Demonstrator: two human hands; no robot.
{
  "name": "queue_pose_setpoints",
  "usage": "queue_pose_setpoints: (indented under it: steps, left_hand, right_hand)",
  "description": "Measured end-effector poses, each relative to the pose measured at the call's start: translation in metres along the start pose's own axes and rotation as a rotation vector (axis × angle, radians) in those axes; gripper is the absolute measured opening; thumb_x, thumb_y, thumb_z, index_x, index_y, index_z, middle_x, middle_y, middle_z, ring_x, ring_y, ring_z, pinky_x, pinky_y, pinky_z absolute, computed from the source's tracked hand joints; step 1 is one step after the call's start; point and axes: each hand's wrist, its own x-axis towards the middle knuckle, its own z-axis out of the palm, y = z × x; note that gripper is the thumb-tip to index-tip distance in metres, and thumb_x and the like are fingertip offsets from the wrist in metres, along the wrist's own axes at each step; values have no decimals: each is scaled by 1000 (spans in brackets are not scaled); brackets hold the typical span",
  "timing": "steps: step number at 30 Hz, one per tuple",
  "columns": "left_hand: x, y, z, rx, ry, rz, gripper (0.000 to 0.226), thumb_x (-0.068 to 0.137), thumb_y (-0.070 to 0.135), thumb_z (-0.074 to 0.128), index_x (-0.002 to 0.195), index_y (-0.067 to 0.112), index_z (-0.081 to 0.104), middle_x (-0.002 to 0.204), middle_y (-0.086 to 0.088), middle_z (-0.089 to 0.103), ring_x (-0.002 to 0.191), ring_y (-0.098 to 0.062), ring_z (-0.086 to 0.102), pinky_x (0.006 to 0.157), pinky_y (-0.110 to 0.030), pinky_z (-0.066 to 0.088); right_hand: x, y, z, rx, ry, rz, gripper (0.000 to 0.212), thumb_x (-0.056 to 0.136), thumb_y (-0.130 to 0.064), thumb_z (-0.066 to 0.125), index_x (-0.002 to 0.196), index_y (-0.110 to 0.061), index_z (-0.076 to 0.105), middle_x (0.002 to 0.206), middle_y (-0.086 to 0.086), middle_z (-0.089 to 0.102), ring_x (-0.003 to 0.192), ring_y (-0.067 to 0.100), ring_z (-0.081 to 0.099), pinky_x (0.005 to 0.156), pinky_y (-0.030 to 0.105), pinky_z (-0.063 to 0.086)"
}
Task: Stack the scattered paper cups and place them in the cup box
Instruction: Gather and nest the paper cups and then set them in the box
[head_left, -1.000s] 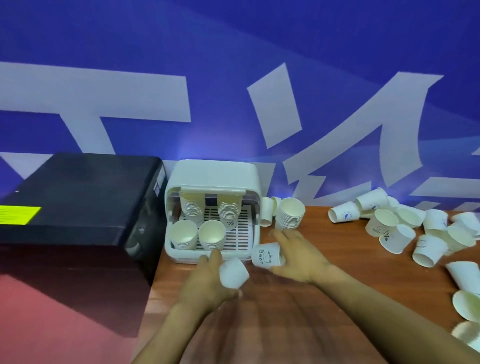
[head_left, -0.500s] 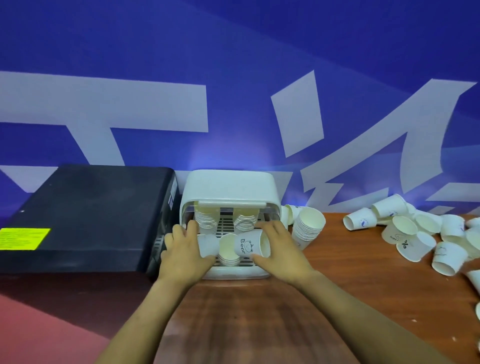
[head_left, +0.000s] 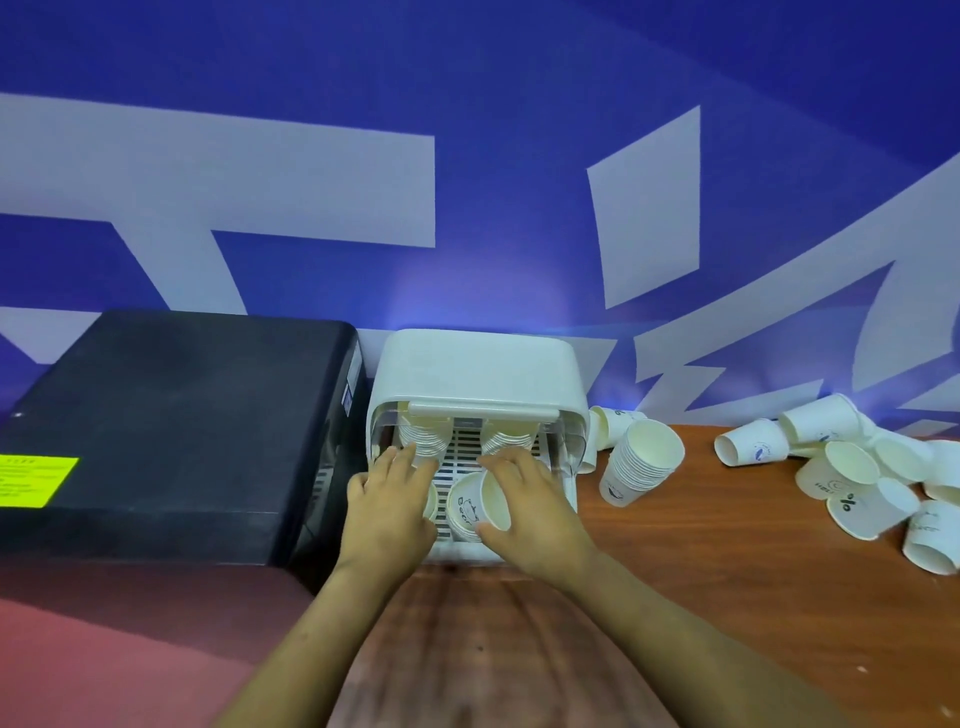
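**A:** Where were the hands?

**B:** Both were inside the open front of the white cup box (head_left: 475, 371), which stood on the wooden tabletop (head_left: 727, 597) just beside a black case (head_left: 171, 415). The right hand (head_left: 530, 512) had its grip curled round a paper cup (head_left: 480, 501) lying on its side, mouth toward the palm, over a front stack. The left hand (head_left: 387, 506) lay over the front-left stack; whether its grip held a cup I could not tell.

**A:** And the rest of the cups?

**B:** Two stacks (head_left: 423, 439) stood at the back of the box. A tilted stack (head_left: 641, 467) sat just right of it, and loose cups (head_left: 852, 483) lay scattered along the tabletop's right side.
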Motion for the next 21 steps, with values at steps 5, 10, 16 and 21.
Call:
queue_pose_setpoints:
  steps: [5, 10, 16, 21]
  left_hand:
    - [9, 4, 11, 59, -111, 10, 72, 84, 20, 57, 146, 30, 25, 159, -2, 13, 147, -26, 8, 113, -51, 17]
    - [12, 6, 16, 152, -259, 12, 72, 92, 16, 46, 150, 35, 6, 160, 3, -9, 147, -27, -10, 113, -60, 0]
    - [10, 6, 26, 76, -252, -22, 81, 88, 12, 45, 151, 30, -2, 159, 6, -11, 146, -25, -13, 112, -61, -3]
    - [7, 2, 29, -94, -149, -89, 76, 91, 35, 48, 151, 27, 1, 160, -2, -9, 147, -23, -10, 116, -51, 1]
  right_hand:
    - [4, 1, 10, 52, -13, 9, 77, 82, -38, 63, 147, -29, 23, 149, 0, 21, 139, 18, 20, 113, 30, 23]
    - [9, 5, 17, 190, -16, 37, 85, 79, -40, 65, 148, -34, 15, 157, -9, 13, 145, 9, 7, 118, 31, 18]
    - [10, 9, 19, 276, -20, -31, 81, 83, -40, 61, 146, -42, 10, 157, -13, 10, 144, 2, 4, 117, 23, 11]
    - [7, 13, 25, 304, 12, -54, 77, 86, -38, 61, 144, -45, 10, 155, -15, 10, 142, -4, 4, 112, 10, 6]
